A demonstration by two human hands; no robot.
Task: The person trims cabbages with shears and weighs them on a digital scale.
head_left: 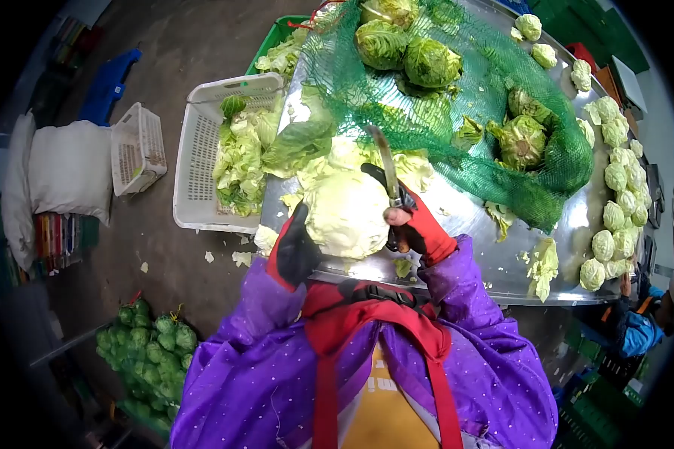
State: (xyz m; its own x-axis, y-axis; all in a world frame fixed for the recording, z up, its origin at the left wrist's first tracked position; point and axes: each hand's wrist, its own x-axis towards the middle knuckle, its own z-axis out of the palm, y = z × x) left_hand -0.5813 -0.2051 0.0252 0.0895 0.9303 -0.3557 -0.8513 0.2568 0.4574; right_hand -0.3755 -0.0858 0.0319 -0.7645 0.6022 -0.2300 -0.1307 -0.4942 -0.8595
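Observation:
A pale, trimmed cabbage (pixel 347 215) is between my hands at the metal table's near edge. My left hand (pixel 296 251), in a black and red glove, grips its left side with the thumb pointing up. On the other side, my right hand (pixel 419 224) is closed around the handle of a knife (pixel 386 161), its blade angled up and away from me. A bare thumb tip shows through that glove. Black fingertips of the right hand touch the cabbage's upper right. Loose outer leaves (pixel 299 146) lie just beyond it.
A green mesh sack (pixel 494 75) with several untrimmed cabbages (pixel 433 62) spreads over the metal table (pixel 502 266). Trimmed cabbages (pixel 615 177) line its right edge. A white crate (pixel 191 157) of leaves stands at left. Filled net bags (pixel 146 352) sit on the floor.

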